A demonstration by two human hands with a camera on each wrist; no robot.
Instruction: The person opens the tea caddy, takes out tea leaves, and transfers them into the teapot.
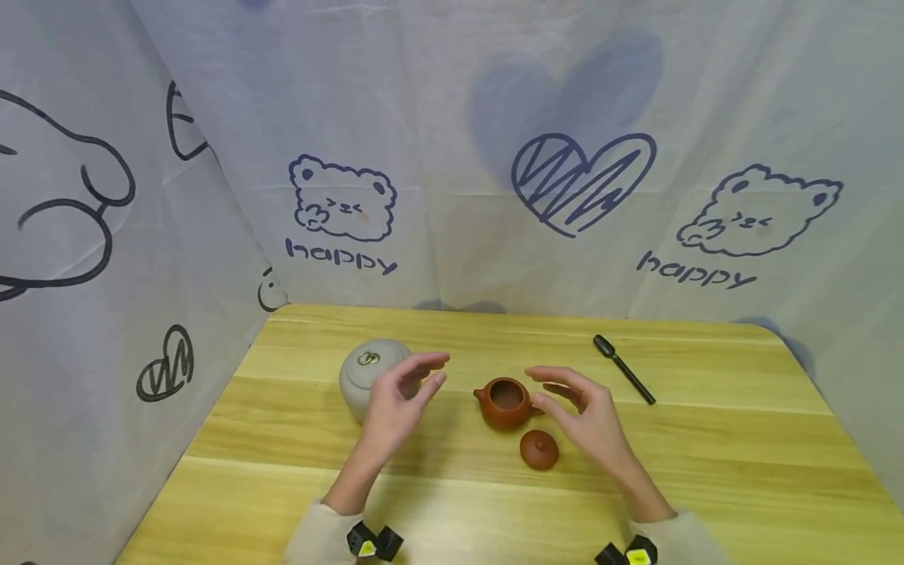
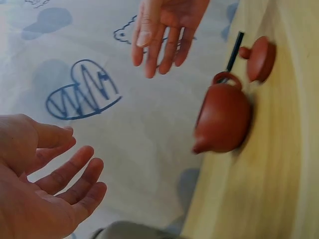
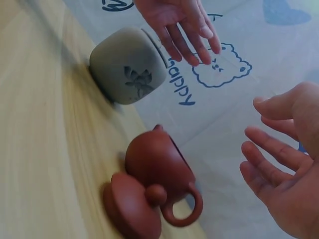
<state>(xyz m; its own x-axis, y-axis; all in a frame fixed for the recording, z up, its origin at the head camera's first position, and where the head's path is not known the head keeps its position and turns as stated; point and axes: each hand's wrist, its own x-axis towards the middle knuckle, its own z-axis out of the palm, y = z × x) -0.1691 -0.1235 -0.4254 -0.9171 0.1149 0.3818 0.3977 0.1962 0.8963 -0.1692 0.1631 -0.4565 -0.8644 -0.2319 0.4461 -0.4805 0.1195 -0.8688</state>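
A small reddish-brown teapot (image 1: pixel 505 403) without its lid stands on the table, spout to the left and handle to the right. Its round knobbed lid (image 1: pixel 540 450) lies just in front of it. My left hand (image 1: pixel 399 404) is raised with relaxed, parted fingers and overlaps a grey lidded jar (image 1: pixel 362 377) in the head view. On the teapot's handle side hovers my right hand (image 1: pixel 582 412), fingers loosely bent and nothing between them. From the right wrist, the jar (image 3: pixel 128 64) shows a dark flower motif, and the teapot's handle (image 3: pixel 184 211) stands free of the fingers.
A black stick-like tool (image 1: pixel 625 369) with a thicker end lies at the back right of the wooden table (image 1: pixel 741 439). Behind the table hangs a pale cloth (image 1: pixel 452 157) with drawn hearts and bears; another cloth side closes off the left.
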